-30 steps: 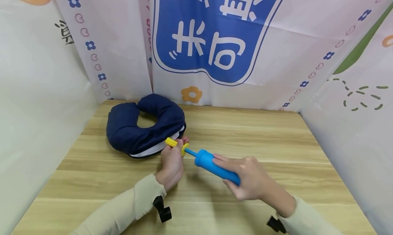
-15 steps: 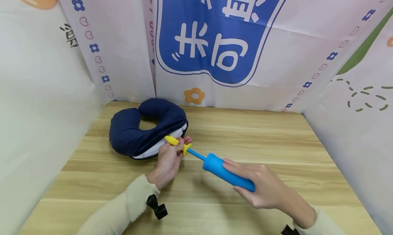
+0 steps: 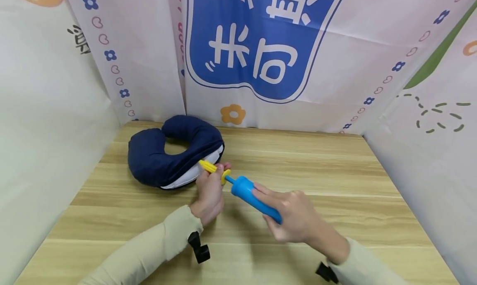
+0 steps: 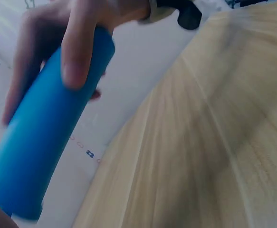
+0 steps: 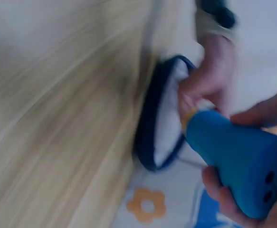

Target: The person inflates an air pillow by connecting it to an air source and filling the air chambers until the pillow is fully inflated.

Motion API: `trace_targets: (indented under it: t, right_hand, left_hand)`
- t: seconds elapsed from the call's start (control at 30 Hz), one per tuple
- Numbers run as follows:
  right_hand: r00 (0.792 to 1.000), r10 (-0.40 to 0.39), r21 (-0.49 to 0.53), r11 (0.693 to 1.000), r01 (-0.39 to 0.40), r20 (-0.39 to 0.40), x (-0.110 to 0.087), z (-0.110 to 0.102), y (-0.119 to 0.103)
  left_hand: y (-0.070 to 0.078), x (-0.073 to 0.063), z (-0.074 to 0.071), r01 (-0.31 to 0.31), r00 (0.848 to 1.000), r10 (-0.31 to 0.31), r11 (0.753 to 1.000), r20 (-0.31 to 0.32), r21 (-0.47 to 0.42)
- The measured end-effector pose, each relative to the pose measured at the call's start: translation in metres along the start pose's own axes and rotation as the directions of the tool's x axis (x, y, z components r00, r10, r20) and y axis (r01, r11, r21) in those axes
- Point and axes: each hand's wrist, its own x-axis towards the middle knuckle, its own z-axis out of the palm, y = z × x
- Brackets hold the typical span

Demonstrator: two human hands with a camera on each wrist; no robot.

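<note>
A blue hand pump (image 3: pixel 250 195) with a yellow end stretches between both hands over the table. My left hand (image 3: pixel 209 192) grips the yellow end (image 3: pixel 209 166) close to the pillow. Fingers and thumb of my right hand (image 3: pixel 294 216) wrap the blue barrel, which the left wrist view also shows as a blue cylinder (image 4: pixel 48 128). Only a short piece of the blue rod shows between barrel and yellow collar. Behind the left hand lies a navy U-shaped neck pillow (image 3: pixel 149 161), its seam parted on a white inside (image 3: pixel 186 176). What the yellow tip touches is hard to tell.
A wood-grain table (image 3: pixel 316 173) lies under everything. White printed sheets (image 3: pixel 41 90) stand on the left, the right and at the back, with a blue sign (image 3: pixel 253 45) on the back one. Black straps with small blocks sit at both sleeves.
My right hand first drew the barrel back, lengthening the visible rod, then pushed it toward the left hand, so the rod now shows shorter. The left hand keeps its grip on the yellow end.
</note>
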Motion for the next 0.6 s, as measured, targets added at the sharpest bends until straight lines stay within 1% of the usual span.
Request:
trace_targets:
  t: [0.1, 0.17, 0.23, 0.3, 0.33, 0.37, 0.4, 0.43, 0.47, 0.5, 0.53, 0.57, 0.6]
  right_hand:
    - [1.000, -0.013, -0.015, 1.000, 0.013, 0.005, 0.021, 0.015, -0.003]
    - [1.000, 0.002, -0.002, 1.000, -0.002, -0.001, 0.025, 0.018, -0.003]
    - [1.000, 0.019, 0.011, 1.000, -0.019, -0.009, 0.026, 0.018, -0.001]
    - [0.999, 0.033, 0.028, 0.999, -0.033, -0.014, 0.027, 0.017, 0.002]
    - [0.999, 0.040, 0.034, 0.999, -0.039, -0.012, 0.027, 0.017, 0.004]
    - [0.999, 0.044, 0.037, 0.998, -0.044, -0.007, 0.028, 0.016, 0.005]
    - [0.999, 0.045, 0.039, 0.998, -0.045, 0.001, 0.028, 0.016, 0.006]
    - [0.999, 0.046, 0.041, 0.998, -0.046, 0.010, 0.029, 0.015, 0.006]
    - [0.999, 0.048, 0.044, 0.998, -0.049, 0.017, 0.030, 0.015, 0.007]
    - [0.998, 0.053, 0.046, 0.998, -0.054, 0.025, 0.030, 0.014, 0.007]
    - [0.998, 0.057, 0.049, 0.997, -0.059, 0.030, 0.031, 0.014, 0.007]
    - [0.998, 0.060, 0.052, 0.997, -0.061, 0.036, 0.032, 0.013, 0.007]
    - [0.997, 0.061, 0.053, 0.997, -0.063, 0.041, 0.032, 0.013, 0.008]
  left_hand:
    - [0.003, -0.002, -0.002, 0.000, 1.000, 0.000, 1.000, -0.008, -0.010]
    - [0.003, -0.002, -0.006, 0.033, 0.999, -0.033, 0.999, 0.036, -0.011]
    - [0.006, 0.001, -0.012, 0.058, 0.993, -0.058, 0.998, 0.103, 0.004]
    - [0.014, 0.006, -0.021, 0.080, 0.981, -0.093, 0.993, 0.170, 0.086]
    - [0.018, 0.008, -0.028, 0.085, 0.973, -0.113, 0.986, 0.202, 0.143]
    - [0.023, 0.012, -0.034, 0.071, 0.965, -0.123, 0.973, 0.232, 0.218]
    - [0.029, 0.015, -0.040, 0.045, 0.958, -0.126, 0.953, 0.257, 0.299]
    - [0.034, 0.017, -0.047, -0.006, 0.952, -0.113, 0.923, 0.285, 0.386]
    - [0.040, 0.020, -0.053, -0.076, 0.947, -0.090, 0.870, 0.308, 0.487]
    - [0.046, 0.021, -0.058, -0.161, 0.943, -0.052, 0.794, 0.330, 0.586]
    - [0.052, 0.022, -0.063, -0.248, 0.936, -0.008, 0.695, 0.352, 0.674]
    - [0.057, 0.022, -0.068, -0.327, 0.926, 0.039, 0.580, 0.376, 0.746]
    - [0.063, 0.022, -0.071, -0.395, 0.911, 0.086, 0.460, 0.403, 0.795]
